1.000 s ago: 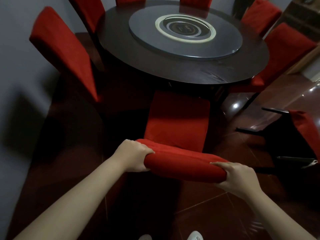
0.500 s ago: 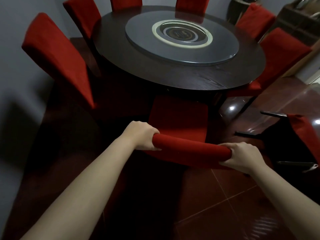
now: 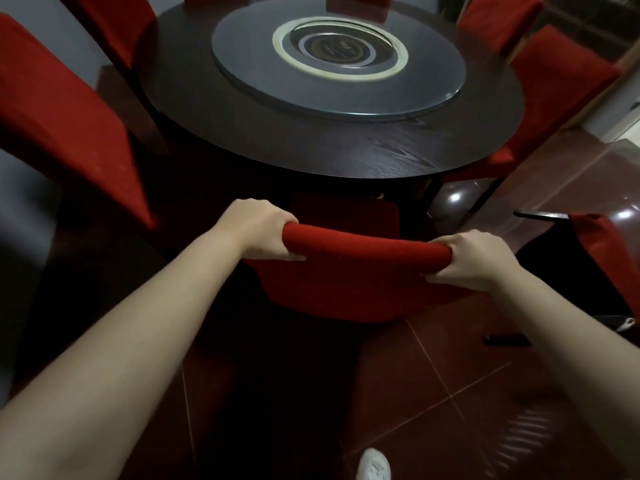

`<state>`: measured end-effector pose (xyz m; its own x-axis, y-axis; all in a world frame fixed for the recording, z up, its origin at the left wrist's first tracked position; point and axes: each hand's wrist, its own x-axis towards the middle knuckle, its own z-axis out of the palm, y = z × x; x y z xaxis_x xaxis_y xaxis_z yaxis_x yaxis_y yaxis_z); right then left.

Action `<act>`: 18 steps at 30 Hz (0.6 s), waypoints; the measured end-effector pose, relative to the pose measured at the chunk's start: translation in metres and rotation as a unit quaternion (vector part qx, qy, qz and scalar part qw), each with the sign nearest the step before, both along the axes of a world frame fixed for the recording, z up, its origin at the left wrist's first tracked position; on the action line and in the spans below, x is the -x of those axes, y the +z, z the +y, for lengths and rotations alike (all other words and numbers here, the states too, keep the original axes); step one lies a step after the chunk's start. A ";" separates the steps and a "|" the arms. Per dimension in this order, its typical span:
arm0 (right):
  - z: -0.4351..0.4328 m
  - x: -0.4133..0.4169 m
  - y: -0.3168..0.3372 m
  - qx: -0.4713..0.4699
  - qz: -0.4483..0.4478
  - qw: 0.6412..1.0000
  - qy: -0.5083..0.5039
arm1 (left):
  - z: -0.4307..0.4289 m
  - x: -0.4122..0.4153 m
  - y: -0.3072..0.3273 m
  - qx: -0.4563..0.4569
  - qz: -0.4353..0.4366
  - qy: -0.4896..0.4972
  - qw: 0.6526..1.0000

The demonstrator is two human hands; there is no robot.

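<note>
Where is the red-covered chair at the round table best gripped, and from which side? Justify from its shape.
Grip the red-covered chair by its backrest's rounded top edge, one hand near each end, from behind. That edge is slim enough to wrap, and the round table blocks the front. The left hand and right hand grip it so.

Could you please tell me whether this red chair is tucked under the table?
Partly tucked: the red fabric-covered chair has its seat under the dark round wooden table.
</note>
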<state>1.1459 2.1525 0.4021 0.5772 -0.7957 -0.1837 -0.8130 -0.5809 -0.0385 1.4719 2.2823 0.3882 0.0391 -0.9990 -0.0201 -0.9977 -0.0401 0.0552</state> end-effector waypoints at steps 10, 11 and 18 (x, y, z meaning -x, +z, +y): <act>-0.001 0.003 -0.008 0.048 -0.046 0.996 0.065 | 0.008 -0.002 0.003 -0.042 0.008 0.033 0.999; -0.001 0.004 -0.010 0.051 -0.044 0.995 0.076 | 0.008 -0.001 0.005 -0.050 0.003 0.026 0.998; 0.022 -0.001 -0.006 0.163 -0.049 0.972 0.164 | 0.021 0.008 0.009 -0.005 -0.109 0.028 0.994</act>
<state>1.1471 2.1746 0.3961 0.8120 -0.5721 0.1159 -0.5833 -0.8028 0.1237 1.4640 2.3030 0.3975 0.0987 -0.9950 -0.0150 -0.9820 -0.0949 -0.1633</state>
